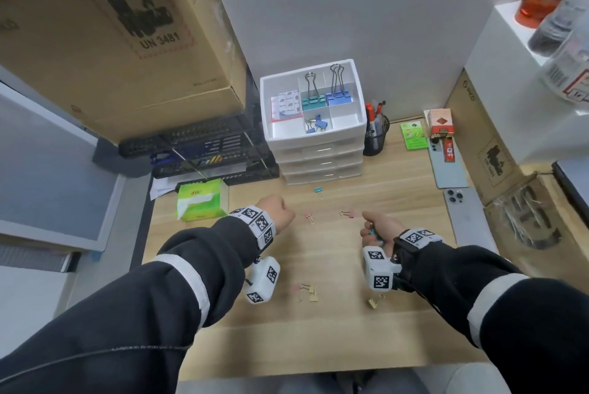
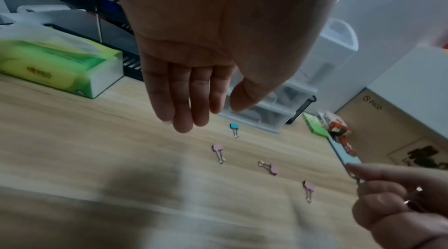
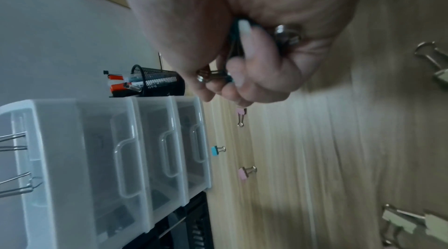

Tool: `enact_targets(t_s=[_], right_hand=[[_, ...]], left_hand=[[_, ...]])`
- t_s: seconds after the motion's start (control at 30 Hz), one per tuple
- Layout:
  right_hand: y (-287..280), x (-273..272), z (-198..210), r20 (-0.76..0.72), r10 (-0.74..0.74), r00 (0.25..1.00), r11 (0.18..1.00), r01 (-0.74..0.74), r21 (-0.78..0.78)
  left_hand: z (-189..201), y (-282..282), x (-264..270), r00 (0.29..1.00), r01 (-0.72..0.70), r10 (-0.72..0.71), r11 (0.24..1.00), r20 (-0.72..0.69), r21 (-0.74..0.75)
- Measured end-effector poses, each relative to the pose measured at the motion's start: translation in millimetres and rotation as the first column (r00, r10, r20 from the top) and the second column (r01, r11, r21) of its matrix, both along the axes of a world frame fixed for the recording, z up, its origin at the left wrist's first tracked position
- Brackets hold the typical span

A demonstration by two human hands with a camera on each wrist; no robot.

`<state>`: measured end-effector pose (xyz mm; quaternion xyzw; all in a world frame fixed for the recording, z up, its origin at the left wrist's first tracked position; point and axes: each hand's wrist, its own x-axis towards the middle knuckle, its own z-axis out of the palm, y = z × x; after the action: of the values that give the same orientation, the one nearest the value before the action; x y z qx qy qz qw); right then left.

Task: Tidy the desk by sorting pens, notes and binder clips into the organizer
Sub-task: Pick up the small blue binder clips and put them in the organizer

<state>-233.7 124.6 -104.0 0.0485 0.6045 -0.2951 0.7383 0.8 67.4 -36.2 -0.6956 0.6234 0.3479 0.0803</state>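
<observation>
The white drawer organizer [image 1: 347, 138] stands at the back of the desk; its top tray holds large teal and blue binder clips, small blue clips and note pads. Small binder clips lie loose on the wood: a teal one [image 1: 318, 190], two pink ones [image 1: 309, 217] [image 1: 349, 213], a pink and yellow cluster [image 1: 307, 290] and a yellow one [image 1: 373, 301]. My left hand [image 2: 213, 111] hangs over the desk with straight fingers and holds nothing. My right hand [image 3: 232, 80] grips several small binder clips [image 3: 213, 76], right of the pink ones.
A green tissue box [image 1: 200, 199] sits at the left, with black mesh trays [image 1: 197, 154] behind it under a big cardboard box [image 1: 111, 36]. A black pen cup [image 1: 376, 135], a green pad [image 1: 413, 135] and two phones [image 1: 447, 164] [image 1: 467, 218] line the right side.
</observation>
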Motion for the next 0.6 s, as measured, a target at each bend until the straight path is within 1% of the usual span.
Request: enact_targets(t_s=[0.07,0.17,0.27,0.33,0.47,0.53,0.6], right_hand=[[4.2,-6.4,-6.0,-0.008,-0.004,1.0,1.0,0.004,0.009],[3.4,-13.3,-18.4,-0.032,-0.002,0.999,1.0,0.002,0.022],[2.5,-23.6,-28.2,-0.046,-0.058,0.997,0.997,0.061,0.05],[2.0,-36.8,-31.0,-0.071,-0.108,0.992,0.992,0.112,0.064],[7.3,-72.8,-40.4,-0.117,-0.129,0.985,0.987,0.138,0.078],[15.0,-91.3,-51.6,-0.096,-0.179,0.979,0.979,0.187,0.081],[23.6,-109.0,-64.4,-0.077,-0.245,0.966,0.963,0.252,0.091]], left_hand=[[-8.5,1.6,6.9,0.998,0.035,-0.037,0.999,0.055,0.026],[-21.6,-2.5,5.0,0.994,0.076,-0.08,0.995,0.068,0.064],[-32.7,-15.6,-9.3,0.992,0.101,-0.107,0.991,0.065,0.084],[-43.7,-27.6,-21.3,0.991,0.113,-0.118,0.991,0.058,0.077],[-75.2,-49.1,-44.3,0.99,0.126,-0.128,0.991,0.062,0.038],[-88.7,-57.9,-55.7,0.982,0.179,-0.179,0.984,0.055,0.006],[-102.3,-65.3,-70.2,0.964,0.263,-0.261,0.965,0.047,-0.022]])
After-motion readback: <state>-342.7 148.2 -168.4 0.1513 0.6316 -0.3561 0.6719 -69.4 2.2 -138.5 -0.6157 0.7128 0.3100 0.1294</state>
